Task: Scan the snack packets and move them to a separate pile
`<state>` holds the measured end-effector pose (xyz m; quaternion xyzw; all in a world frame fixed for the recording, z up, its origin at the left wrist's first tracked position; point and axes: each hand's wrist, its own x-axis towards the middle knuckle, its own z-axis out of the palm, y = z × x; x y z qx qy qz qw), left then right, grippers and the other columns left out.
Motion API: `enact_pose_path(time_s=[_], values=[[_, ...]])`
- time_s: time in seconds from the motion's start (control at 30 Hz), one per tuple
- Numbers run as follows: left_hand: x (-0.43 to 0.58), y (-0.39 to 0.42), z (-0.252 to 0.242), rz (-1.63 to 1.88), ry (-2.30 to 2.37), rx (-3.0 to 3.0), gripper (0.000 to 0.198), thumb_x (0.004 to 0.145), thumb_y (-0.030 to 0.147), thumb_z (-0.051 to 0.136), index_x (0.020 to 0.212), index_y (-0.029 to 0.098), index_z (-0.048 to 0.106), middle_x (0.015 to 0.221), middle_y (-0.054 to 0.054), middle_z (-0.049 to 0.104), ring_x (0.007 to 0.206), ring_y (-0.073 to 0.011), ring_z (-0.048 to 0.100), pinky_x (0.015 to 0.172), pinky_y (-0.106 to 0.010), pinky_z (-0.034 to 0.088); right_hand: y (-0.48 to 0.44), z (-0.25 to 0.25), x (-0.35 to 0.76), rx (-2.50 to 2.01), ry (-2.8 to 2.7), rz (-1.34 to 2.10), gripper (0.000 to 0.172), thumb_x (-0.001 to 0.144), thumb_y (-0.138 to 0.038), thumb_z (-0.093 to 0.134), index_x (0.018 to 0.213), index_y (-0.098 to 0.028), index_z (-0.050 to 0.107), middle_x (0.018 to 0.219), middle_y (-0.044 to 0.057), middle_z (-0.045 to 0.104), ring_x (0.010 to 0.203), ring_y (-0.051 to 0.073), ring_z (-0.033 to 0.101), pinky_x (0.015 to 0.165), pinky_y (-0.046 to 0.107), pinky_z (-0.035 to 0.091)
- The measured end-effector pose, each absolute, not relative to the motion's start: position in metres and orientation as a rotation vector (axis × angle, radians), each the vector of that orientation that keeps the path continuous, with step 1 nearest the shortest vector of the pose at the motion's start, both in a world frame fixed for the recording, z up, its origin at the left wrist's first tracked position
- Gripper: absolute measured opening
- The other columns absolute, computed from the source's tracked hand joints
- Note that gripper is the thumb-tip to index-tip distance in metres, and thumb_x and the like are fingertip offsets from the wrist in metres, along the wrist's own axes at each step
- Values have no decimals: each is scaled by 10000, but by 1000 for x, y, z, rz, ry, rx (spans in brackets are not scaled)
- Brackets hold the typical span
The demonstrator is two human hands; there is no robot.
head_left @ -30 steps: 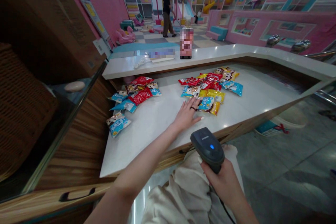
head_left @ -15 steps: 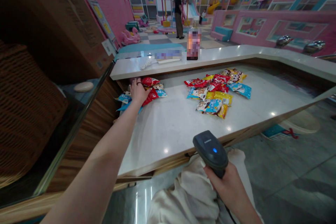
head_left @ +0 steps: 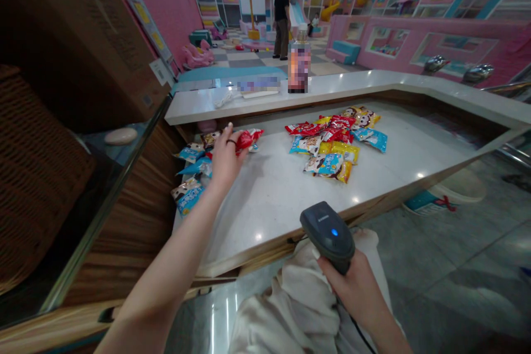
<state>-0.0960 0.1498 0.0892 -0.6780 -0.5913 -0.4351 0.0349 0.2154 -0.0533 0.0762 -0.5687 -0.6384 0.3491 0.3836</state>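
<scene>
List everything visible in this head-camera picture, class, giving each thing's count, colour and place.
White stone counter: one, white, across the middle.
Foil snack packets, right pile: many, red, yellow and blue, on the counter.
Foil snack packets, left pile: several, blue and red, on the counter's left.
Brown cardboard box: one, brown, far left.
Wicker basket: one, brown, below the box.
Cream cloth: one, cream, below the counter's edge.
Standing person: one, black top, far back.
Left hand grip: one, pinching a red foil snack packet.
Right hand grip: one, holding a black barcode scanner.
</scene>
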Motion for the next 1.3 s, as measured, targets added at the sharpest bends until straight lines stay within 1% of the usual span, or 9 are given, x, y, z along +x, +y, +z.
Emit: enact_pose_path(time_s=[0.2,0.4,0.53,0.67,0.8,0.9,0.97,1.13,1.3], values=[[-34,55,46,-1628,-1789,-2548,354,841,256,679,1192,247,633,1486,-92,520,1418,-276,432,1212,-483,272,-59,80,220,-1477,-1581,897,126,775,-295,635,740,-187,689,683,46,720,680,241,681,669,308,560],[-27,17,15,-1408,-1859,-2671,587,869,193,613,1428,342,514,1453,-49,557,1325,-259,544,1138,-443,421,-64,80,220,-1477,-1586,907,126,779,-292,628,744,-182,679,693,48,717,688,237,673,663,301,545],[-30,13,5,-1212,-1755,-2770,504,926,208,529,1404,366,559,1517,-31,489,1387,-255,481,1183,-464,368,-64,79,219,-1473,-1587,915,154,784,-300,610,775,-167,687,704,59,721,696,245,676,674,318,543],[-26,7,6,-1002,-1650,-2808,529,957,238,500,1477,327,472,1608,-52,339,1471,-260,351,1214,-510,291,-63,80,218,-1474,-1576,939,159,788,-300,613,793,-162,692,724,68,730,707,250,682,679,324,544],[-21,-2,18,-890,-1624,-2852,649,931,402,581,1533,263,385,1639,-105,253,1517,-299,227,1229,-536,224,-62,82,216,-1441,-1561,970,157,798,-284,616,848,-164,702,730,63,736,748,254,694,675,311,547],[-19,-1,26,-1090,-1735,-2806,554,994,372,457,1532,272,369,1619,-90,320,1494,-235,303,1230,-459,261,-61,81,213,-1422,-1547,1016,147,809,-278,623,869,-170,703,671,45,718,743,250,691,618,282,535],[-19,5,26,-1266,-1884,-2622,526,1012,349,405,1526,245,364,1582,-103,384,1456,-216,369,1215,-435,296,-60,79,212,-1423,-1544,1054,145,816,-286,632,871,-169,697,593,21,676,660,229,668,554,261,508],[-19,32,25,-1176,-2286,-2264,717,848,471,658,1437,112,466,1299,-203,607,1263,-348,531,1076,-508,414,-61,73,209,-1460,-1506,1146,149,822,-305,631,852,-161,656,510,-36,566,430,149,520,434,237,418],[-18,45,36,-1164,-2633,-2290,743,663,407,817,1301,112,575,1176,-188,672,1062,-338,645,946,-445,488,-62,73,207,-1456,-1493,1164,145,821,-304,631,855,-163,633,524,-42,549,427,141,519,427,228,410]])
